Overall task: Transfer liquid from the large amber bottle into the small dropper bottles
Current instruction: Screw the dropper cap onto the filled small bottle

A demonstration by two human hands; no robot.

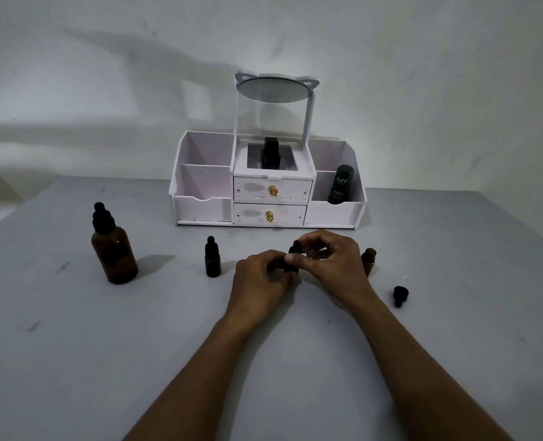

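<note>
The large amber bottle point(114, 253) stands capped with a black dropper top at the left of the grey table point(73, 361). A small capped dropper bottle point(212, 258) stands to its right. My left hand point(260, 281) grips the body of a second small dropper bottle point(291, 265) at the table's middle, mostly hidden by my fingers. My right hand point(330, 253) pinches that bottle's black dropper cap point(294, 247). A third small amber bottle point(368, 259) stands uncapped behind my right wrist. Its loose black dropper cap point(400, 295) lies on the table to the right.
A white cosmetic organizer point(268, 198) with two drawers and a round mirror point(275, 89) stands at the back against the wall. It holds a dark tube point(340, 184) in its right compartment and a black bottle point(271, 152) in the middle.
</note>
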